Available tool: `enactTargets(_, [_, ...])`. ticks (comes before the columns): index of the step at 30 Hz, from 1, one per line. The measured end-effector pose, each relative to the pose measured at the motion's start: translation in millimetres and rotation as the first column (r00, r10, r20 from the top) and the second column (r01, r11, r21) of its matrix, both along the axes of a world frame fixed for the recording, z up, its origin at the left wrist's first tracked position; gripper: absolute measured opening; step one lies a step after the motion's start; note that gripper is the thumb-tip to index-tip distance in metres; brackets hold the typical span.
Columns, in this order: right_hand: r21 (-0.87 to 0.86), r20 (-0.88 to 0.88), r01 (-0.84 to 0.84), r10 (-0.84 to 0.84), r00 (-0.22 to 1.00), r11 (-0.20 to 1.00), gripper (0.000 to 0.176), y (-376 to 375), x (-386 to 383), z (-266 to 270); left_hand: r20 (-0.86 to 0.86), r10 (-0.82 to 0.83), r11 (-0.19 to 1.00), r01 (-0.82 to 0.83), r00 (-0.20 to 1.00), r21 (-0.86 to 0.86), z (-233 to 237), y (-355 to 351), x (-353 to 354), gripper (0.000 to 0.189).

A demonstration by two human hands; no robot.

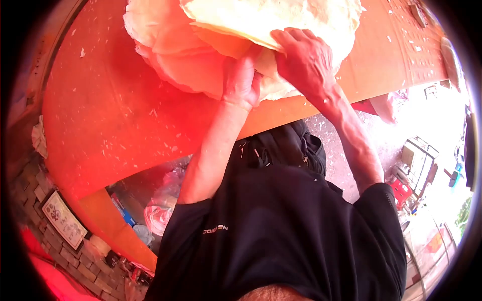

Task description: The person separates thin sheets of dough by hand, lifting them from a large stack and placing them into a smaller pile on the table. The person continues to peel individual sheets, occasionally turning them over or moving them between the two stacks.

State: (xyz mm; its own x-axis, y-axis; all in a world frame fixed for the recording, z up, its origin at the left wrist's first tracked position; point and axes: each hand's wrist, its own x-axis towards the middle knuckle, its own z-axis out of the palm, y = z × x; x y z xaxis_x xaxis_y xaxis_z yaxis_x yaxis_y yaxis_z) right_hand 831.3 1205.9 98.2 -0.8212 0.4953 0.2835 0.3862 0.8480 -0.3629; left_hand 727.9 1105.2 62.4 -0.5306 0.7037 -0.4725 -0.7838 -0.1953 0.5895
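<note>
A pile of thin, round, pale sheets (201,65) lies on an orange table (110,110), some tinted orange by the light. My left hand (242,75) reaches under the near edge of an upper bundle of sheets (281,17), its fingertips hidden beneath it. My right hand (305,60) presses down on that same edge from above, fingers spread and curled over the rim. Between them the two hands pinch the bundle, which sits slightly raised above the sheets below.
White crumbs dot the table, whose near edge runs diagonally past my waist. A black pouch (286,145) hangs at my front. Plastic bags (160,213) sit under the table, a framed picture (63,219) lies on the brick floor at left, and a wire crate (419,160) stands at right.
</note>
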Motion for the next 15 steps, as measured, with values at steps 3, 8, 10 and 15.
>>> enactTargets(3, [0.052, 0.060, 0.019, -0.022, 0.998, 0.998, 0.019, 13, -10, -3, 0.103, -0.017, 0.999, 0.013, 0.995, 0.036, 6, -2, 3, 0.045])
enactTargets(8, [0.081, -0.042, 0.224, -0.222, 0.974, 0.971, 0.021, 86, -15, 131, 0.122, -0.037, 0.992, 0.021, 0.992, 0.127, 10, -9, 4, 0.036])
enactTargets(10, [0.234, -0.159, 0.293, -0.261, 0.952, 0.927, 0.025, 80, -10, 176, 0.121, -0.071, 0.993, 0.058, 0.990, 0.103, 8, -13, 2, 0.039])
enactTargets(15, [0.427, -0.221, 0.332, -0.259, 0.940, 0.841, 0.033, 69, -4, 231, 0.066, -0.012, 0.998, 0.007, 0.998, 0.070, 2, -28, -7, 0.043])
